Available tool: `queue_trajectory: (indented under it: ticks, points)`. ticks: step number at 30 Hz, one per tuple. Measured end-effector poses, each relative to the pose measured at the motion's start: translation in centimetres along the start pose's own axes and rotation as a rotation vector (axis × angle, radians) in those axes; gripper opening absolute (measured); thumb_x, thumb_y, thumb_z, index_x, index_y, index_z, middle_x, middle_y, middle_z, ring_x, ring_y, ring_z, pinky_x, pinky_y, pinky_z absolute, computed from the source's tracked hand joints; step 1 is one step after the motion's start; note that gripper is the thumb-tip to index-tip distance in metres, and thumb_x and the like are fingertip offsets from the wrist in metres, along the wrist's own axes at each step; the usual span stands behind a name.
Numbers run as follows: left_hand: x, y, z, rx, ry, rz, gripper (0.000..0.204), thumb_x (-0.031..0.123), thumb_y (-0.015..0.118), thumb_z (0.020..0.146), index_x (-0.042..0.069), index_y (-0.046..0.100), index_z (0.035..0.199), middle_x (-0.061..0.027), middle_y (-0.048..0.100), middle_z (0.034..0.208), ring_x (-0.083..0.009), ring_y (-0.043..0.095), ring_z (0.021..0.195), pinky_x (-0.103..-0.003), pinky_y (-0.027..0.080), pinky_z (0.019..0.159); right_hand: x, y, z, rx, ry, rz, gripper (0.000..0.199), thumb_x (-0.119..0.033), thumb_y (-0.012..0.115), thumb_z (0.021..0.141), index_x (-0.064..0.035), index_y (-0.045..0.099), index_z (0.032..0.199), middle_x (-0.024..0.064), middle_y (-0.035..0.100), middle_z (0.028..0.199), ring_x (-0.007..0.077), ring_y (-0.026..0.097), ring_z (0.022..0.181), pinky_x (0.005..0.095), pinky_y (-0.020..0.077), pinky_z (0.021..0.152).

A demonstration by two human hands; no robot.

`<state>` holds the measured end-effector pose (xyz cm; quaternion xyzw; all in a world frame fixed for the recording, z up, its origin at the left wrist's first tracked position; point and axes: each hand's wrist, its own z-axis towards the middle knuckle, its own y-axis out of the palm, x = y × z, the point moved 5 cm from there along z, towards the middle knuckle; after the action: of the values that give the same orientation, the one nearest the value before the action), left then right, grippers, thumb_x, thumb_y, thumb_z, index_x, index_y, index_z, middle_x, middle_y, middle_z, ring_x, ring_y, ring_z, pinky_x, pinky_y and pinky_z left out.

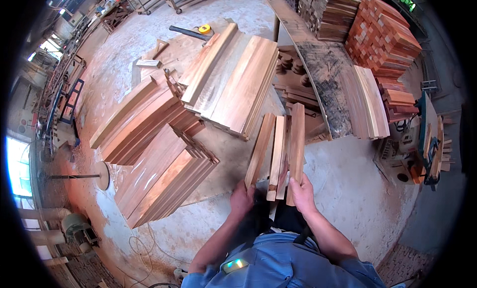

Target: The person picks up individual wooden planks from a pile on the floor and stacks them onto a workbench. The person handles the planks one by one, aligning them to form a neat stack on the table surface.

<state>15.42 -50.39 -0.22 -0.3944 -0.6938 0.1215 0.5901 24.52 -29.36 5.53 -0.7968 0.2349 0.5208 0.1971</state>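
My left hand is closed round the near end of a narrow wooden board, which slants away from me. In my right hand is the near end of another wooden board, with my thumb along its side. Between these two are paler wooden strips, close against the right-hand board; what supports them is hidden. Just beyond my hands stands a stack of boards on a low table. Closer on the left, a second stack has uneven ends.
Another board stack sits at the left. A yellow tape measure lies at the far side. On the right, a dark workbench carries curved boards and a tall pile of reddish blocks. A motor is at lower left.
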Motion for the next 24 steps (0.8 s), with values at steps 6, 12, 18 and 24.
queue_trajectory:
  ticks: [6,12,18,24]
  points:
    - [2.3,-3.0,-1.8,-0.058,0.108,-0.074,0.030,0.027,0.059,0.097,0.003,0.059,0.114,-0.0216,0.065,0.090,-0.0418,0.065,0.085,-0.049,0.050,0.074,-2.5,-1.6,1.3,0.070,-0.102,-0.071,0.040,-0.024,0.041,0.105,0.0041,0.056,0.129,0.0148,0.065,0.114,0.0213,0.059,0.108,0.0355,0.0447,0.097]
    - [3.1,-3.9,-2.1,-0.105,-0.020,-0.179,0.031,0.028,0.059,0.096,0.004,0.060,0.116,-0.0192,0.067,0.092,-0.0386,0.067,0.088,-0.046,0.051,0.077,-7.6,-0.1,1.7,0.024,-0.227,0.218,0.037,-0.018,0.044,0.106,0.0025,0.053,0.135,0.0093,0.063,0.120,0.0159,0.058,0.108,0.0313,0.0448,0.097]
    - [2.4,-3.6,-1.3,-0.191,-0.067,-0.536,0.028,0.024,0.055,0.101,0.002,0.059,0.116,-0.0049,0.061,0.082,-0.0125,0.059,0.070,-0.029,0.050,0.064,-4.7,1.4,2.4,-0.112,-0.064,0.358,0.036,-0.017,0.056,0.101,0.0042,0.054,0.131,0.0076,0.064,0.115,0.0120,0.057,0.103,0.0288,0.0470,0.091]
    - [2.0,-1.6,-1.5,-0.181,-0.133,-0.531,0.029,0.021,0.053,0.101,-0.002,0.057,0.118,-0.0065,0.062,0.089,-0.0138,0.058,0.075,-0.031,0.050,0.068,1.3,3.8,1.6,-0.057,0.029,-0.021,0.036,-0.019,0.059,0.098,0.0039,0.054,0.125,0.0087,0.064,0.107,0.0128,0.059,0.097,0.0307,0.0487,0.088]
